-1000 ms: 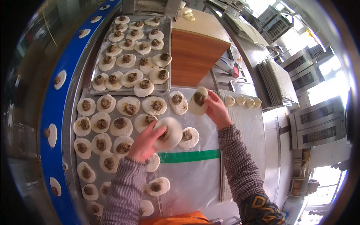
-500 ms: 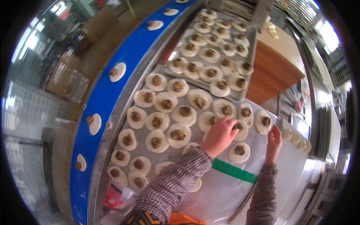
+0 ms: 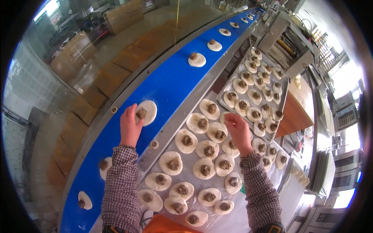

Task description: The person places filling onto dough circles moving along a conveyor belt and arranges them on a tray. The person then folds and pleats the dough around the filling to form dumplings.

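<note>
On the blue conveyor belt, a flat white dough round carries a lump of brown filling. My left hand has its thumb and fingers closed around the near-left edge of that round, beside the filling. Over the work table, my right hand is curled with fingertips bent together. It hovers by a partly covered dough round; whether anything is pinched in it is hidden. Many similar filled rounds, such as this dough round, lie in loose rows on the grey table sheet.
Beyond the table, a metal tray holds more filled rounds. Further dough rounds ride along the belt. A metal rail separates belt and table. A brown wooden box stands right of the tray, and cardboard boxes lie beyond the belt.
My left hand has gone from the rounds on the table leftward to one on the belt. My right hand has moved left over the table rounds. The view has swung toward the belt.
</note>
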Motion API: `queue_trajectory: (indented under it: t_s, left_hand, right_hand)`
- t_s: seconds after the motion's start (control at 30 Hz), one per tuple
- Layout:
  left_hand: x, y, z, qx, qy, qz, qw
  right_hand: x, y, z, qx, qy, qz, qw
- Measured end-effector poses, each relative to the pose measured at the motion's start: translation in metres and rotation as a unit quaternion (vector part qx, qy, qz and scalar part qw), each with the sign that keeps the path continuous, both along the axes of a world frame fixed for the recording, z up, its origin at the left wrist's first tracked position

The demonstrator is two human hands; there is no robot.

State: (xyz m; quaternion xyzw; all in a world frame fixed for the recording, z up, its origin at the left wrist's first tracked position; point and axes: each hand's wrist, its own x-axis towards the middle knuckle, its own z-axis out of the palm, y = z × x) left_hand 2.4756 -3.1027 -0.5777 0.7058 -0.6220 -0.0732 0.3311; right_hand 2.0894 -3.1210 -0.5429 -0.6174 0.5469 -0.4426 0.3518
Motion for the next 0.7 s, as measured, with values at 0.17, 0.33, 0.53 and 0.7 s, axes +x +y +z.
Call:
queue_trajectory:
  t_s: [0.17, 0.33, 0.53, 0.7]
  left_hand:
    - [0.038, 0.032, 0.013, 0.063, 0.015, -0.048, 0.997]
    - [0.076, 0.083, 0.026, 0.252, 0.370, -0.005, 0.894]
    - [0.105, 0.131, 0.019, 0.166, 0.068, -0.032, 0.983]
    - [0.132, 0.177, 0.017, 0.238, 0.145, 0.032, 0.960]
  right_hand:
    - [0.079, -0.074, 0.011, -0.013, 0.093, 0.043, 0.995]
    - [0.130, -0.145, 0.021, -0.075, 0.235, 0.059, 0.967]
    - [0.191, -0.186, 0.008, -0.151, 0.386, 0.217, 0.884]
    - [0.208, -0.165, 0.015, -0.014, 0.386, 0.257, 0.886]
